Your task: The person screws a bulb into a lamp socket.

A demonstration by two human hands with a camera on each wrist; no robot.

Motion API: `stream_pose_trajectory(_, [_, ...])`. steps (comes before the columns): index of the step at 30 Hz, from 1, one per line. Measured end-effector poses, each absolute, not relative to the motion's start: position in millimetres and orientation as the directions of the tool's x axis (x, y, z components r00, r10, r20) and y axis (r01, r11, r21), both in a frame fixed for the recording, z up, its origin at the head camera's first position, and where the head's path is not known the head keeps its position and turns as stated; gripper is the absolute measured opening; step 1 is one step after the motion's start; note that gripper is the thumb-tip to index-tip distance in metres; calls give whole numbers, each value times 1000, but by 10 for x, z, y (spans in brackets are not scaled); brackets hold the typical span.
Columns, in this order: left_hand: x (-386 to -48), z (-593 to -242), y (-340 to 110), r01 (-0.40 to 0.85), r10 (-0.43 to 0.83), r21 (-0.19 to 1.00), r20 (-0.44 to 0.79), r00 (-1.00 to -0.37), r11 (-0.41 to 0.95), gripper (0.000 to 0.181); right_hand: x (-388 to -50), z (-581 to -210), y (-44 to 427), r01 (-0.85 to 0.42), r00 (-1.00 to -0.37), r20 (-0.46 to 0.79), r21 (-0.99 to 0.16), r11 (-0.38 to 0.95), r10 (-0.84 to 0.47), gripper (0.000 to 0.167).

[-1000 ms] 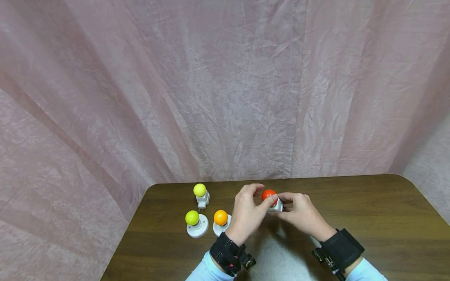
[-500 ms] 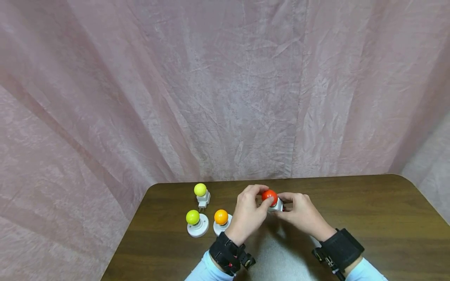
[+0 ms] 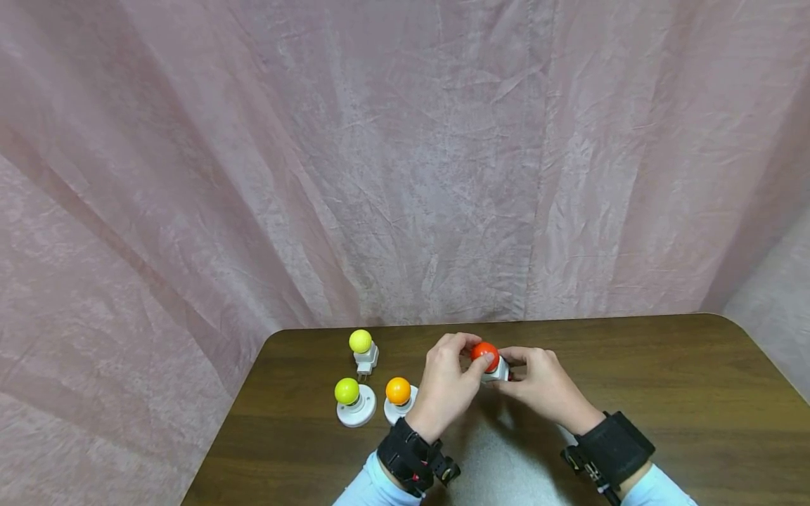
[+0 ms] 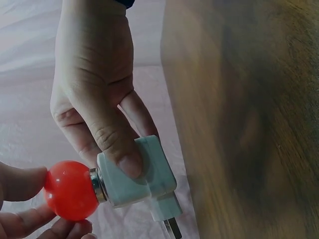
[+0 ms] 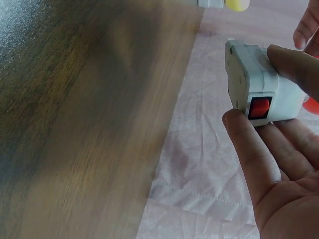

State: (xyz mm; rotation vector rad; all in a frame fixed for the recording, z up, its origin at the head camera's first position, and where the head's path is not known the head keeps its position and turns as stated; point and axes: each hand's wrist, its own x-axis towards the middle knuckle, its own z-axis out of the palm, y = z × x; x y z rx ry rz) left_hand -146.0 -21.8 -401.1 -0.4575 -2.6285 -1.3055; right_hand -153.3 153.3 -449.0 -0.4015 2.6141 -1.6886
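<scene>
My left hand [image 3: 443,386] pinches a round red light bulb [image 4: 72,190] between thumb and fingertips. Opposite it, my right hand [image 3: 547,390] grips a white plug-in lamp socket [image 4: 134,177], thumb on one face and fingers round the others. The bulb's metal base sits in the socket's mouth; how deep its thread goes is hidden. Metal plug prongs [image 4: 173,228] stick out from the socket's far end. In the right wrist view a red rocker switch [image 5: 259,107] shows on the socket's side. Both hands hold the pair above the wooden table [image 3: 633,393].
Left of my hands, a yellow bulb [image 3: 360,341] is in another plug-in socket [image 3: 365,360]. In front of it, a yellow-green bulb [image 3: 346,391] stands on a round white base [image 3: 356,414]. An orange bulb [image 3: 398,391] on a similar base is beside my left wrist.
My left fingers, spread off the red bulb a second ago, have closed onto it, and the thumb has drawn back slightly across it. My right hand has stayed in place on the socket.
</scene>
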Motion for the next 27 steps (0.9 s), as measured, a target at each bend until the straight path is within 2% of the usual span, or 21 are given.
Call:
stream_pose_trajectory(11, [-1451, -4009, -221, 327, 151, 758, 295, -944, 564, 30, -1534, -4489, 1519, -220, -964, 143, -904, 366, -225, 41])
stream_pose_trajectory(22, [-1447, -4020, -251, 356, 247, 770, 262, -933, 530, 23, -1537, -4502, 1529, -209, -965, 123, -894, 397, -230, 42])
stream_pose_trajectory(27, [-1456, -4043, -237, 332, 206, 771, 261, -943, 543, 24, -1531, -4502, 1542, -217, -966, 134, -887, 407, -222, 42])
